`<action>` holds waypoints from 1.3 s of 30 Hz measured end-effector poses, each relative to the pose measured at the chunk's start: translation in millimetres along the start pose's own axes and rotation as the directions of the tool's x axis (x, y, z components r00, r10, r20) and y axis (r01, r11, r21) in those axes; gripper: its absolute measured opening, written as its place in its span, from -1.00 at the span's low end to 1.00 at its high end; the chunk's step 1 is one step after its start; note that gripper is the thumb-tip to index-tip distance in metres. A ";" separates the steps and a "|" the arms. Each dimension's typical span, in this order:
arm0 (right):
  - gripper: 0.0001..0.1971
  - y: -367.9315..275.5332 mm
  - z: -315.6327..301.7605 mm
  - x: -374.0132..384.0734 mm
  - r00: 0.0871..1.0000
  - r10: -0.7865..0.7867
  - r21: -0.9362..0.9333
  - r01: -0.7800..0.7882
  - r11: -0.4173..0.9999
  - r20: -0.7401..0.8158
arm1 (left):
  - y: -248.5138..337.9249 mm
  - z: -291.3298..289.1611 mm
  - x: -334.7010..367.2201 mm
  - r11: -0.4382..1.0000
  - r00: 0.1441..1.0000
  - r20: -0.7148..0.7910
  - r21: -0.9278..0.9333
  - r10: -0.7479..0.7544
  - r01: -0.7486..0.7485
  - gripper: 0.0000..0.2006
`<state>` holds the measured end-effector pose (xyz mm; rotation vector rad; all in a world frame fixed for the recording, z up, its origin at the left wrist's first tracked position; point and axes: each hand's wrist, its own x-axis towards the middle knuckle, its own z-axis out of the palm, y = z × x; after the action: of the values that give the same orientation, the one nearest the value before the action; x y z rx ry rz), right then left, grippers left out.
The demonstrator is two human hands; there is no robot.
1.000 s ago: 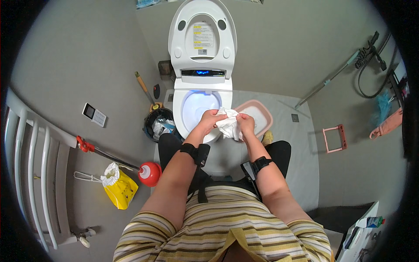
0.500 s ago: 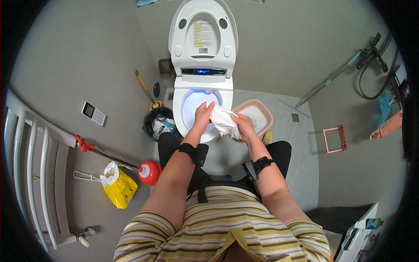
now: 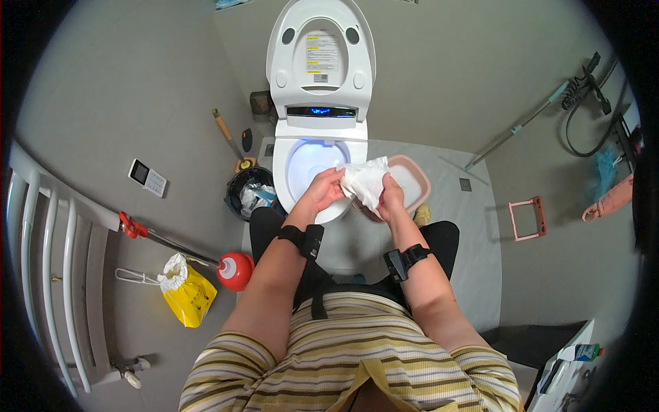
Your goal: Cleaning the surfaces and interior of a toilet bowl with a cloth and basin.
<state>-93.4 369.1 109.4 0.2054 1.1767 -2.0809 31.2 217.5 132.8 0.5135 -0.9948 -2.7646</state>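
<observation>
A crumpled white cloth [image 3: 364, 180] is stretched between my two hands, partly over the right rim of the toilet bowl. My left hand [image 3: 325, 189] pinches its left edge above the bowl. On the other side, my right hand [image 3: 391, 196] grips the right edge, thumb on top. The white toilet [image 3: 285, 151] has its lid and seat raised, and a blue light glows by the bowl. Just right of it, a pink basin [image 3: 425, 184] holding whitish liquid sits on the floor, partly hidden by the cloth and my right hand.
A black trash bin [image 3: 233, 206] with a bag stands left of the toilet. Nearby are a red plunger [image 3: 235, 272] and a yellow bag [image 3: 189, 296]. White towel rails [image 3: 49, 261] line the left wall; a pole [image 3: 515, 130] leans at the right.
The cloth has shifted slightly up and right and spread wider between my hands. My left hand has turned and moved slightly; my right hand has changed its grip.
</observation>
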 end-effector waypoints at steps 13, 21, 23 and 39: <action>-0.62 -9.1 -25.3 30.7 0.924 -0.380 -0.521 0.346 0.781 0.043 | 10.0 -22.9 10.9 0.983 0.971 -0.151 0.058 0.184 -0.177 -0.71; -0.65 -26.9 12.4 1.6 0.974 -0.096 -0.371 0.168 0.913 0.205 | 26.0 -16.8 -3.1 0.961 0.959 -0.159 0.189 0.233 -0.202 -0.67; -0.67 -33.5 12.4 0.7 0.942 -0.196 -0.298 0.277 0.914 0.274 | 32.3 -10.4 -4.9 0.944 0.941 -0.136 0.161 0.311 -0.289 -0.70; -0.45 -16.6 21.2 -5.8 0.891 0.261 -0.061 -0.257 0.965 0.372 | 15.7 30.8 7.5 0.307 0.914 0.240 0.888 0.327 -0.343 -0.68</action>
<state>-95.9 360.5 135.5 -0.0442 0.8717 -1.7782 13.4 221.6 163.0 0.3055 -2.3270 -1.5680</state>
